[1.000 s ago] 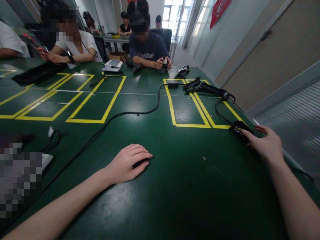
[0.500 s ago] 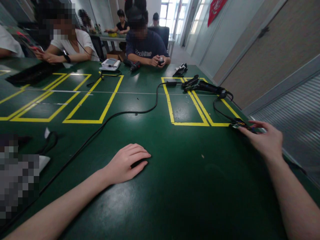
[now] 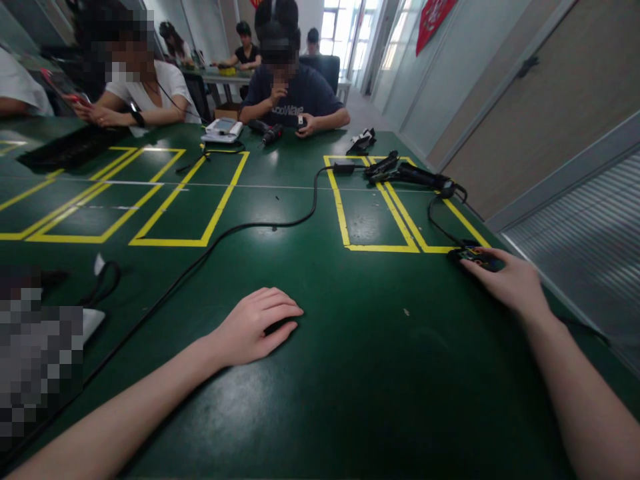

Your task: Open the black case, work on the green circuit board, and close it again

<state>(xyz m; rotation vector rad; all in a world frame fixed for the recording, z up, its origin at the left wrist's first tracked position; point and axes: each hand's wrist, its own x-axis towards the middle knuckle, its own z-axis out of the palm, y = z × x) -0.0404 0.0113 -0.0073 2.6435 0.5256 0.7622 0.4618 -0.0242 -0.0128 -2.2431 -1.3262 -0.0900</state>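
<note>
Black device (image 3: 471,255) at 3 o'clock, R hand (image 3: 513,280) clamped on its edges; L hand (image 3: 257,327) rests loose on table (image 3: 350,400), approx 7 o'clock, nothing visible in it. Done: grip made, thin cable (image 3: 447,234) seemingly conn. Left: can't tell.

Daylight whitens the gridded rear window (image 3: 330,30); grey floor (image 3: 361,112) shows behind the green bench (image 3: 350,387); a red banner (image 3: 431,25) and slatted blinds (image 3: 595,183) line the right.
</note>
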